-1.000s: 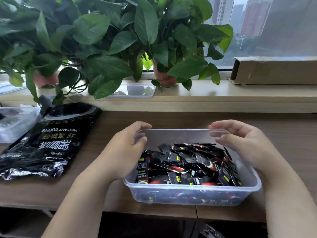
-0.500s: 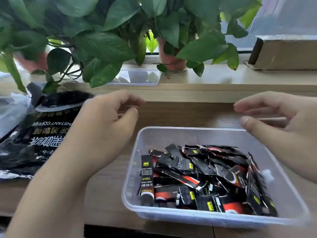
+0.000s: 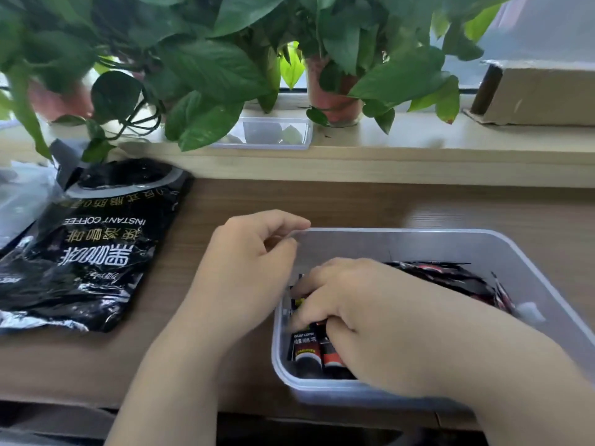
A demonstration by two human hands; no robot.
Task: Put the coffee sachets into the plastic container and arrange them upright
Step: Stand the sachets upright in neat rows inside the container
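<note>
The right hand (image 3: 370, 317) has dropped into the plastic container (image 3: 450, 234) onto coffee sachets (image 3: 307, 352).

Bright daylight from window (image 3: 547, 27) behind plants (image 3: 209, 69); glare on foil bag (image 3: 38, 320) (silvery patches); right hand (image 3: 370, 317) motion-blurred; frame edges bowed, soft.

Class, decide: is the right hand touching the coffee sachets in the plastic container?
Touching. The head view shows the right hand, fingers pressed down among the coffee sachets at the left end of the plastic container.

Blurred right hand (image 3: 370, 320) covers coffee sachets (image 3: 306, 349), its grip perhaps on them.
</note>
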